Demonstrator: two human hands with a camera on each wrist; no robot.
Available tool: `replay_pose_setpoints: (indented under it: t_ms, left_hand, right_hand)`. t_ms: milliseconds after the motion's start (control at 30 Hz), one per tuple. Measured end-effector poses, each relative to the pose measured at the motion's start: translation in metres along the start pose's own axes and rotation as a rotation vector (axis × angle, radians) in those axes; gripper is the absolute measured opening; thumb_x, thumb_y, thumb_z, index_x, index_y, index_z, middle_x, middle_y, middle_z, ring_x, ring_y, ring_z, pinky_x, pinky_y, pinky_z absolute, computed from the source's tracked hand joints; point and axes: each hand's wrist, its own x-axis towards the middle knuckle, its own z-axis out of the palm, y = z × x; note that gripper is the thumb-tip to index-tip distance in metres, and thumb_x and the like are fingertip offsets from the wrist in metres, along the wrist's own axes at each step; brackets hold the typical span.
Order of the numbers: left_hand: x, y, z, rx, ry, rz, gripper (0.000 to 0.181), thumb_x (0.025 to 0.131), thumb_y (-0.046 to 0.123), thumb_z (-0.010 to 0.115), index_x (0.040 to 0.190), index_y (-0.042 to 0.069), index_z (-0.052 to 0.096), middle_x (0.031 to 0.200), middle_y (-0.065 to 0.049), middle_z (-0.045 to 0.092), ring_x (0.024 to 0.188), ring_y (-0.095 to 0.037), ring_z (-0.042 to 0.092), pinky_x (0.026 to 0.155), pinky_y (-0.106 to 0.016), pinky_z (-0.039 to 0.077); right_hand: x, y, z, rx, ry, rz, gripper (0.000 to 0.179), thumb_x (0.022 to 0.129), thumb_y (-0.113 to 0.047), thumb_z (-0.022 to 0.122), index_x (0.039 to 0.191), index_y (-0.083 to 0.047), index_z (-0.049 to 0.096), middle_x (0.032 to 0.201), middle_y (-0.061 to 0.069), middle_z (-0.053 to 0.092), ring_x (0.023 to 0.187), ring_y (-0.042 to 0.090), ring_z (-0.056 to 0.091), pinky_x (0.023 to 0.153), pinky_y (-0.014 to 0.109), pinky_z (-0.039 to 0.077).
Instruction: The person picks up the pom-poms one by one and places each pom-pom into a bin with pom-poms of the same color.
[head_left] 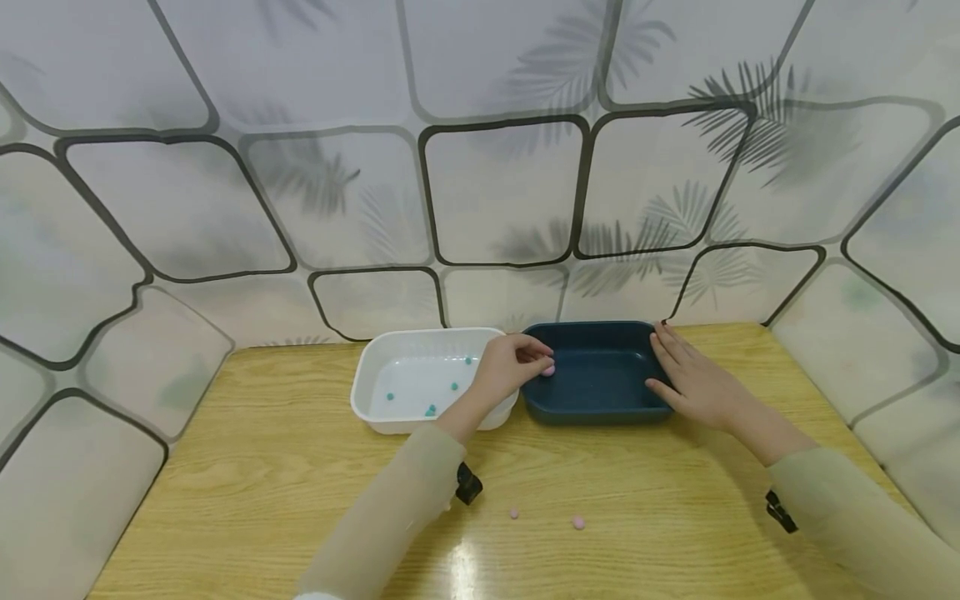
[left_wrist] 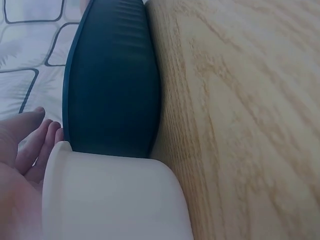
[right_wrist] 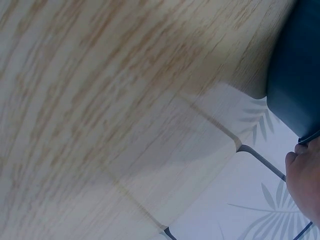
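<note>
My left hand (head_left: 504, 364) reaches over the seam between a white rectangular dish (head_left: 362, 400) and a dark blue rectangular dish (head_left: 600, 414). A small pink ball (head_left: 549, 370) shows at its fingertips, over the left end of the blue dish; thumb and fingers pinch it. In the left wrist view the left hand (left_wrist: 25, 165) is beside the white dish's rim, the ball hidden. My right hand (head_left: 697, 379) rests with straight fingers on the blue dish's right rim. Several small teal balls (head_left: 390, 397) lie inside the white dish.
Two more pink balls, a smaller one (head_left: 513, 513) and a larger one (head_left: 578, 522), lie on the wooden table (head_left: 262, 467) near the front. A patterned wall covering (head_left: 502, 196) rises right behind the dishes and along both sides of the table.
</note>
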Motion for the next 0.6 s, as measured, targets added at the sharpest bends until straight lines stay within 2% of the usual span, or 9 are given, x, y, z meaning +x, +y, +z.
replay_pose_setpoints:
  t_ms: [167, 467, 600]
  left_hand:
    - [-0.01, 0.0, -0.003, -0.04, -0.025, 0.0, 0.019, 0.1, 0.013, 0.075, 0.114, 0.001, 0.08, 0.107, -0.015, 0.08, 0.098, -0.029, 0.075, 0.083, -0.025, 0.061]
    - [-0.025, -0.004, -0.011, -0.113, -0.033, 0.055, 0.017, 0.098, 0.008, 0.076, 0.111, -0.002, 0.08, 0.11, -0.019, 0.08, 0.094, -0.032, 0.077, 0.081, -0.021, 0.062]
    - [-0.032, -0.005, -0.013, -0.133, -0.044, 0.041, 0.016, 0.097, 0.007, 0.077, 0.11, -0.003, 0.079, 0.107, -0.02, 0.08, 0.094, -0.032, 0.077, 0.079, -0.018, 0.06]
  right_hand:
    - [0.0, -0.002, -0.002, 0.008, -0.009, 0.006, 0.085, 0.112, -0.044, 0.051, 0.164, 0.013, 0.016, 0.174, 0.034, 0.008, 0.162, 0.051, 0.012, 0.128, 0.068, 0.023]
    - [0.004, -0.003, -0.001, -0.009, -0.005, 0.023, 0.084, 0.112, -0.043, 0.051, 0.164, 0.013, 0.017, 0.175, 0.033, 0.008, 0.162, 0.051, 0.012, 0.128, 0.068, 0.024]
    - [0.005, -0.004, -0.001, -0.007, -0.003, 0.027, 0.084, 0.112, -0.044, 0.051, 0.164, 0.013, 0.016, 0.175, 0.033, 0.007, 0.162, 0.052, 0.012, 0.128, 0.068, 0.024]
